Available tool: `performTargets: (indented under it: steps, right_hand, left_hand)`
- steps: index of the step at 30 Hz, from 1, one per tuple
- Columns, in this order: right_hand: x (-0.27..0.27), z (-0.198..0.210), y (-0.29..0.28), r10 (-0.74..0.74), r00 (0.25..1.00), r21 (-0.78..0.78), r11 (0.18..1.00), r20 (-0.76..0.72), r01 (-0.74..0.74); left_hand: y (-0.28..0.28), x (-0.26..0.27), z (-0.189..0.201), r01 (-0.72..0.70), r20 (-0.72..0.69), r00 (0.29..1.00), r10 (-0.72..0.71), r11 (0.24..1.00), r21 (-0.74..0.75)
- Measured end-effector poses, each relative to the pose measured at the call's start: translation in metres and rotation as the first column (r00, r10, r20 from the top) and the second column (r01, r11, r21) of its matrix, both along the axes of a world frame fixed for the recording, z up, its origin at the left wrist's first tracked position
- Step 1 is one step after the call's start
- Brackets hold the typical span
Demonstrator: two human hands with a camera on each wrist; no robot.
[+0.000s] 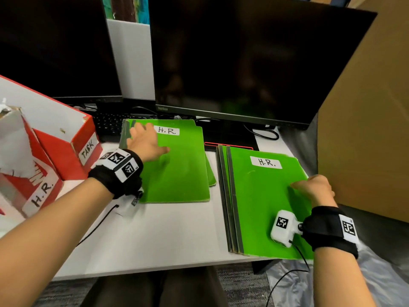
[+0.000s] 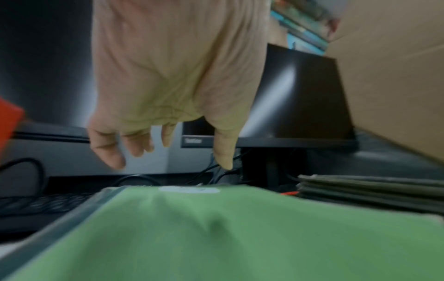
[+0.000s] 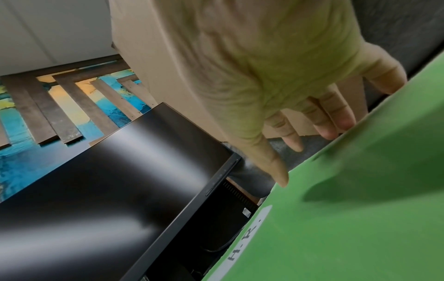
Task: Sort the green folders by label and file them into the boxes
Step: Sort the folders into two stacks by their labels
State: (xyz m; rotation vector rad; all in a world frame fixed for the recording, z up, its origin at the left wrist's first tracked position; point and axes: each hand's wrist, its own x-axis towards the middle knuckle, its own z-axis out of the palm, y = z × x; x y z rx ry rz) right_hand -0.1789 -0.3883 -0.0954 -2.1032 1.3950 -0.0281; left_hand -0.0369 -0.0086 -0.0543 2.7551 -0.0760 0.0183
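Note:
Two stacks of green folders lie on the white desk. The left stack (image 1: 177, 167) has an H.R. label on top, and my left hand (image 1: 147, 141) hovers just above it with the fingers (image 2: 108, 148) loosely spread and holding nothing. The right stack (image 1: 263, 207) also shows an H.R. label. My right hand (image 1: 312, 188) grips the right edge of its top folder (image 3: 348, 218), with the thumb on top and the fingers (image 3: 336, 121) hidden behind the edge. At the far left stand red boxes, one labelled TASK (image 1: 66, 151) and one labelled H.R. (image 1: 44, 191).
Two dark monitors (image 1: 243, 63) stand behind the folders, with a black keyboard (image 1: 108, 125) under the left one. A large cardboard panel (image 1: 365, 129) walls off the right side. The desk's front edge (image 1: 155, 269) is near my lap. Wrist camera cables trail over the desk.

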Motion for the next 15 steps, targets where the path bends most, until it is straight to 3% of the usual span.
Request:
performTargets:
  steps: [4,7,10,15]
  right_hand:
    - [-0.004,0.003,0.003,-0.035,0.996,-0.026,0.999,-0.084,0.033]
    - [-0.006,0.001,0.001,-0.041,0.991,-0.032,0.999,-0.126,0.037]
    - [-0.005,0.001,0.0,-0.05,0.99,-0.047,0.998,-0.133,0.044]
    - [-0.004,0.001,0.001,-0.042,0.987,-0.047,0.998,-0.154,0.036]
  left_hand:
    - [-0.053,-0.026,0.0,0.266,-0.164,0.936,-0.312,0.93,-0.252]
    - [-0.089,-0.051,-0.009,0.403,-0.305,0.828,-0.47,0.878,-0.26]
    - [-0.113,-0.066,-0.02,0.473,-0.372,0.77,-0.519,0.855,-0.214]
    - [-0.126,-0.073,-0.025,0.444,-0.42,0.76,-0.496,0.868,-0.223]
